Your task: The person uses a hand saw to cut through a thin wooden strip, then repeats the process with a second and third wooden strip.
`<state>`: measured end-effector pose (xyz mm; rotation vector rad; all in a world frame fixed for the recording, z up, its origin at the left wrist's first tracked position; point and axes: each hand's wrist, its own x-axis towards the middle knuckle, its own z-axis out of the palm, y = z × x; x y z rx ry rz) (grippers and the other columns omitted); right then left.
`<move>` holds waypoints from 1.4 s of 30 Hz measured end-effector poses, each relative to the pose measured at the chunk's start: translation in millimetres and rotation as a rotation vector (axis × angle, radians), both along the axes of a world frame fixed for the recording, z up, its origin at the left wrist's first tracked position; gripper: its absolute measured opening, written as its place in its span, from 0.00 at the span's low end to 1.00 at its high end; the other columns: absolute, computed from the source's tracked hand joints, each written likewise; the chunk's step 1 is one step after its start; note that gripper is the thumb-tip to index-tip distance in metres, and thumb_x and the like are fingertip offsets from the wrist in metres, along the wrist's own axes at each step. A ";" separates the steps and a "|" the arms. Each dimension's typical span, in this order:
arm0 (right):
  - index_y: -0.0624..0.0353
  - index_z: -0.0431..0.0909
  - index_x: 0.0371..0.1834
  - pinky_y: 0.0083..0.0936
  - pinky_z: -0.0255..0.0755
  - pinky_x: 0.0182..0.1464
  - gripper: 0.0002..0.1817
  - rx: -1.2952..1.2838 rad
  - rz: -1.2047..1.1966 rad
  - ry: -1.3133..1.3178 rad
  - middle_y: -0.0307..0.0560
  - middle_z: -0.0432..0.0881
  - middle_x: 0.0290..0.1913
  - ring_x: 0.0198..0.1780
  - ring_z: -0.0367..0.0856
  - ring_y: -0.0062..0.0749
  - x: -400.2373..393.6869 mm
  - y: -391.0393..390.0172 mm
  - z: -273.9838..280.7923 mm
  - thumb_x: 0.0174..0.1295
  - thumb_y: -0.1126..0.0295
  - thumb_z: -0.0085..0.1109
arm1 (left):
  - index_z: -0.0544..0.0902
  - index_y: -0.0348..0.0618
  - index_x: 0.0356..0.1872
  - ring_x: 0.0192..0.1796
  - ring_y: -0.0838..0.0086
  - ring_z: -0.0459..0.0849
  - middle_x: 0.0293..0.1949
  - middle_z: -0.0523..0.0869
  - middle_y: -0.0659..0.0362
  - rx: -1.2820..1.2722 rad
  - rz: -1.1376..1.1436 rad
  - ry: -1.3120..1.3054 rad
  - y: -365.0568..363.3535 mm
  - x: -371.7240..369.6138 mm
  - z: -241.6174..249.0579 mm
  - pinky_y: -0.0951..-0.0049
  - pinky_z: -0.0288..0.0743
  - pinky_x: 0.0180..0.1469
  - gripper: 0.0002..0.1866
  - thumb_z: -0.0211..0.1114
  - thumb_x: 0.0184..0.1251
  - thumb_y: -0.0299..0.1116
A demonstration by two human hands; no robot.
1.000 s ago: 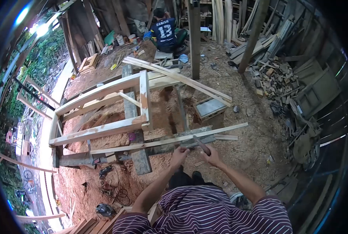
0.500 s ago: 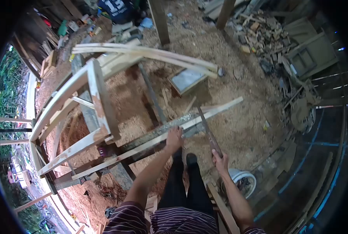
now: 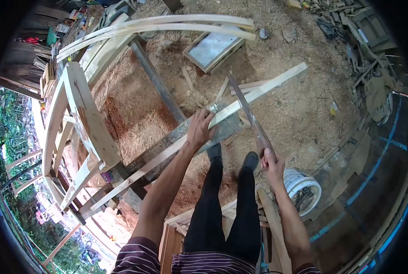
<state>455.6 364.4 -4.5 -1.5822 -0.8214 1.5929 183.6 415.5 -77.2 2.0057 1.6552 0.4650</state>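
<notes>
A long pale wooden strip runs diagonally over a dark beam. My left hand presses on the strip near its middle, with its fingers wrapped over it. In my right hand is the handle end of a long handsaw. The saw's blade crosses the strip to the right of my left hand, its tip pointing up and away from me. Whether the teeth touch the wood cannot be made out.
A wooden frame of curved pieces stands at the left. Long bent strips and a framed panel lie beyond. A white bucket stands right of my legs. Wood scraps lie at the upper right.
The view has tilted down and moved closer to the strip. The saw remains in my right hand across the strip, and my left hand stays on the wood.
</notes>
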 end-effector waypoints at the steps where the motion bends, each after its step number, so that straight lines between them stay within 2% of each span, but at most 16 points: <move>1: 0.59 0.71 0.16 0.20 0.57 0.19 0.25 0.001 0.043 -0.010 0.34 0.68 0.14 0.16 0.64 0.16 2.1 0.3 -6.7 0.66 0.53 0.54 | 0.76 0.41 0.45 0.47 0.56 0.73 0.43 0.74 0.52 0.034 0.002 0.016 3.1 3.2 -1.6 0.60 0.69 0.50 0.19 0.68 0.53 0.33; 4: 0.60 0.71 0.16 0.21 0.57 0.19 0.25 0.032 0.125 -0.110 0.34 0.67 0.12 0.16 0.65 0.17 10.5 2.5 -17.8 0.65 0.53 0.55 | 0.77 0.42 0.47 0.51 0.56 0.71 0.49 0.73 0.50 0.047 -0.017 0.023 12.7 15.3 -5.9 0.59 0.67 0.52 0.21 0.69 0.53 0.36; 7: 0.60 0.70 0.15 0.22 0.56 0.18 0.25 0.044 0.177 -0.115 0.34 0.66 0.12 0.15 0.65 0.17 15.3 12.9 -20.0 0.65 0.53 0.55 | 0.77 0.45 0.49 0.56 0.52 0.70 0.54 0.72 0.48 0.055 -0.015 0.131 23.8 25.4 1.5 0.56 0.62 0.59 0.20 0.63 0.59 0.45; 8: 0.60 0.70 0.15 0.22 0.56 0.19 0.25 0.065 0.220 -0.129 0.34 0.66 0.12 0.16 0.65 0.17 18.5 14.6 -23.1 0.65 0.53 0.55 | 0.77 0.45 0.49 0.56 0.52 0.70 0.54 0.72 0.48 0.051 -0.014 0.143 28.7 32.4 1.7 0.56 0.62 0.59 0.20 0.63 0.59 0.45; 10: 0.60 0.70 0.14 0.22 0.56 0.19 0.26 0.089 0.263 -0.132 0.34 0.67 0.12 0.16 0.65 0.17 22.6 14.5 -32.2 0.65 0.53 0.55 | 0.76 0.45 0.51 0.58 0.50 0.70 0.55 0.72 0.47 0.111 0.273 0.050 39.9 49.8 -3.4 0.55 0.61 0.61 0.20 0.60 0.63 0.45; 12: 0.60 0.70 0.14 0.21 0.56 0.20 0.25 0.072 0.266 -0.067 0.34 0.67 0.13 0.17 0.64 0.16 25.3 13.4 -45.3 0.65 0.54 0.55 | 0.75 0.42 0.52 0.60 0.52 0.69 0.56 0.72 0.47 0.105 0.361 0.072 46.2 60.9 -13.1 0.55 0.60 0.62 0.20 0.56 0.65 0.45; 14: 0.60 0.70 0.14 0.21 0.55 0.20 0.25 0.056 0.246 -0.010 0.33 0.67 0.13 0.17 0.64 0.16 27.4 16.0 -43.0 0.66 0.55 0.54 | 0.75 0.39 0.51 0.58 0.56 0.72 0.53 0.76 0.49 0.162 0.377 0.193 43.4 64.4 -33.6 0.57 0.62 0.61 0.21 0.53 0.67 0.45; 15: 0.60 0.69 0.14 0.21 0.55 0.20 0.25 0.037 0.224 0.040 0.33 0.66 0.13 0.17 0.63 0.16 28.3 17.1 -44.1 0.66 0.55 0.53 | 0.75 0.39 0.49 0.53 0.58 0.75 0.47 0.79 0.50 0.038 0.425 0.236 46.2 72.0 -22.7 0.58 0.63 0.58 0.20 0.51 0.68 0.45; 18: 0.60 0.69 0.15 0.21 0.54 0.20 0.25 0.052 0.262 0.041 0.34 0.66 0.13 0.17 0.62 0.16 36.8 12.5 -66.5 0.67 0.55 0.52 | 0.76 0.39 0.47 0.48 0.57 0.77 0.41 0.82 0.50 -0.007 0.437 0.218 47.4 70.2 -24.5 0.59 0.65 0.54 0.19 0.51 0.67 0.44; 22: 0.60 0.70 0.16 0.21 0.54 0.20 0.26 -0.083 0.201 0.235 0.35 0.67 0.14 0.17 0.63 0.17 38.3 7.3 -78.6 0.67 0.53 0.51 | 0.76 0.41 0.45 0.46 0.56 0.79 0.39 0.82 0.48 0.024 0.448 0.271 47.0 72.4 -25.9 0.59 0.67 0.52 0.17 0.51 0.67 0.43; 25: 0.60 0.69 0.16 0.20 0.56 0.21 0.27 -0.132 0.163 0.369 0.36 0.67 0.14 0.17 0.65 0.19 36.5 17.6 -69.8 0.68 0.51 0.50 | 0.75 0.40 0.46 0.47 0.57 0.78 0.41 0.82 0.49 0.026 0.444 0.281 48.8 74.1 -25.5 0.59 0.66 0.52 0.17 0.50 0.67 0.42; 30: 0.62 0.71 0.19 0.18 0.63 0.24 0.26 -0.107 0.210 0.162 0.39 0.71 0.16 0.19 0.71 0.21 37.3 27.5 -57.7 0.68 0.50 0.50 | 0.75 0.40 0.47 0.48 0.57 0.78 0.43 0.81 0.49 0.026 0.423 0.324 49.5 73.0 -24.1 0.59 0.66 0.52 0.17 0.50 0.67 0.41; 34: 0.63 0.73 0.21 0.19 0.64 0.26 0.25 -0.176 0.203 0.167 0.39 0.73 0.17 0.20 0.72 0.20 38.8 33.6 -50.9 0.68 0.52 0.51 | 0.75 0.40 0.49 0.49 0.57 0.78 0.44 0.81 0.49 0.017 0.420 0.306 49.2 71.9 -25.7 0.59 0.66 0.53 0.18 0.49 0.68 0.42; 38: 0.65 0.78 0.26 0.22 0.64 0.24 0.23 -0.060 0.325 0.067 0.40 0.76 0.18 0.20 0.73 0.21 40.6 35.8 -48.9 0.67 0.54 0.52 | 0.75 0.40 0.49 0.49 0.56 0.78 0.44 0.81 0.49 0.012 0.425 0.277 46.9 71.7 -25.9 0.59 0.66 0.54 0.19 0.49 0.68 0.44; 40: 0.65 0.79 0.27 0.25 0.63 0.21 0.23 0.003 0.474 -0.136 0.41 0.74 0.14 0.17 0.72 0.22 40.3 34.8 -47.7 0.66 0.54 0.53 | 0.74 0.39 0.51 0.51 0.56 0.77 0.46 0.81 0.49 -0.057 0.412 0.272 45.3 70.8 -23.7 0.58 0.65 0.55 0.21 0.48 0.68 0.45; 42: 0.65 0.78 0.26 0.26 0.62 0.21 0.23 0.076 0.461 -0.159 0.42 0.72 0.13 0.16 0.71 0.24 31.1 33.7 -49.1 0.66 0.53 0.53 | 0.72 0.39 0.55 0.55 0.54 0.75 0.49 0.79 0.46 -0.026 0.372 0.199 45.6 66.3 -23.3 0.59 0.64 0.56 0.24 0.48 0.68 0.47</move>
